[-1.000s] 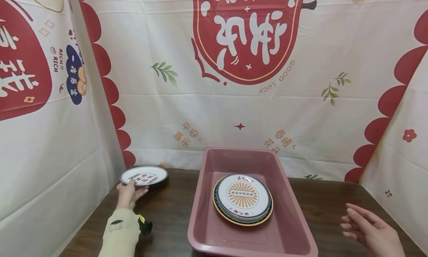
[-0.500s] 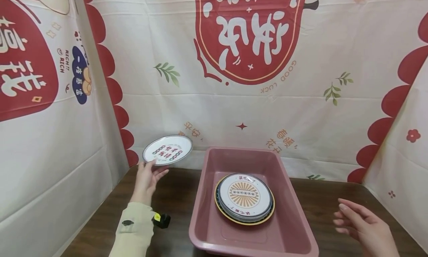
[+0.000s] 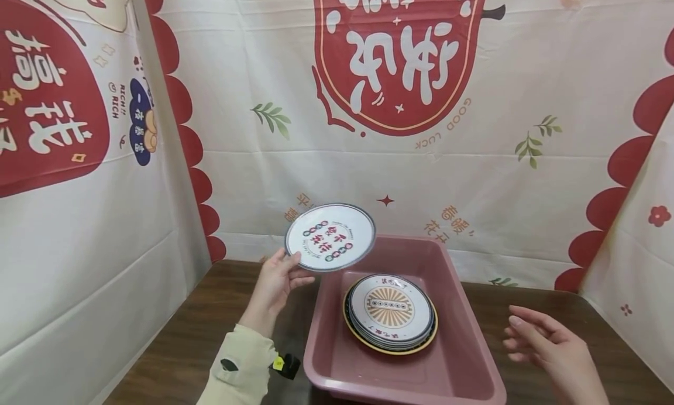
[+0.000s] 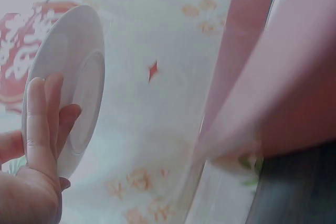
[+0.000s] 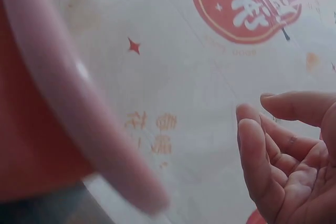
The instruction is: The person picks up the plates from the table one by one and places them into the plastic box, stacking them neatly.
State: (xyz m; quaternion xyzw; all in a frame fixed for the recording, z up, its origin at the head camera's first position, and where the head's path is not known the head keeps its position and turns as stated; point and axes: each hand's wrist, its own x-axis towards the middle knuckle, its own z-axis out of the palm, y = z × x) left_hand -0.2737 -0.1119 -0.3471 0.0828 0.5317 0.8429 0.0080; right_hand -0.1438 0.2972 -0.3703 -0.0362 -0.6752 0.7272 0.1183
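Note:
My left hand pinches the near-left rim of a white plate with a dark blue edge and red lettering. Thumb on top, fingers spread beneath: the left wrist view shows them against the plate's white underside. The plate is tilted in the air, overlapping the back left corner of a pink plastic tub. Inside the tub sits a stack of plates; the top plate bears a sunburst print, and a yellow-rimmed plate lies at the bottom. To the tub's right, my right hand hangs with loosely curled fingers, holding nothing.
A dark wooden table carries the tub. A printed cloth hangs behind it, with more cloth along the left and right sides. In the right wrist view, the tub's rim passes close by on the left.
My left hand has lifted the plate from the table's back left and carried it rightward to the tub's back left corner. My right hand has drifted slightly left, still holding nothing.

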